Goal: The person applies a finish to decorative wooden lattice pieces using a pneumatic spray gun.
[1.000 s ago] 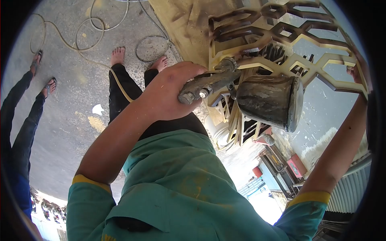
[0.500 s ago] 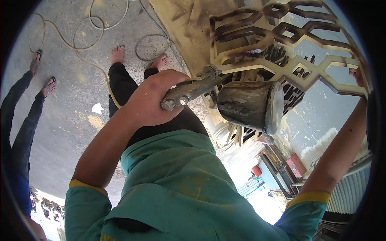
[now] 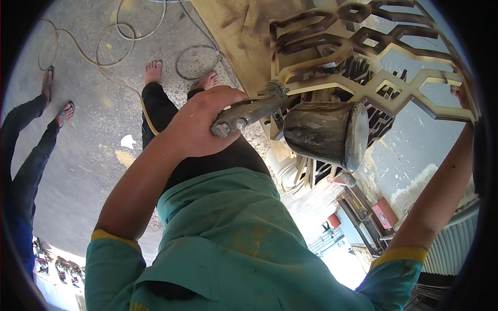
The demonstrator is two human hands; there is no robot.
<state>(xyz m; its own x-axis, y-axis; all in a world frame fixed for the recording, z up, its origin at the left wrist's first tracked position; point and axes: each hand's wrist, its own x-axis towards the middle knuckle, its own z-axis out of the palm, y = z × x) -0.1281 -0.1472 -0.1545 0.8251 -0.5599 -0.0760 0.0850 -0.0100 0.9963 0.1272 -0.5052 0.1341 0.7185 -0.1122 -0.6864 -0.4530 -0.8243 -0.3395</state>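
The left hand [image 3: 199,122] is clamped around the grey, paint-stained metal spray gun [image 3: 249,113], whose body projects rightward beyond the fingers. Its dark, rounded, paint-streaked cup [image 3: 317,129] sits clear of the grip, contents hidden. The right hand [image 3: 458,96] meets the edge of the cream-and-brown hexagonal lattice panel [image 3: 386,85]; whether it is closed there cannot be told.

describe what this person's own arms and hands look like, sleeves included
Teal fabric short sleeves end in yellow trim bands, leaving the forearms uncovered. The left hand wears no visible glove or wristband. The right hand is only partly visible near the picture's dark edge, so its details are hard to tell.
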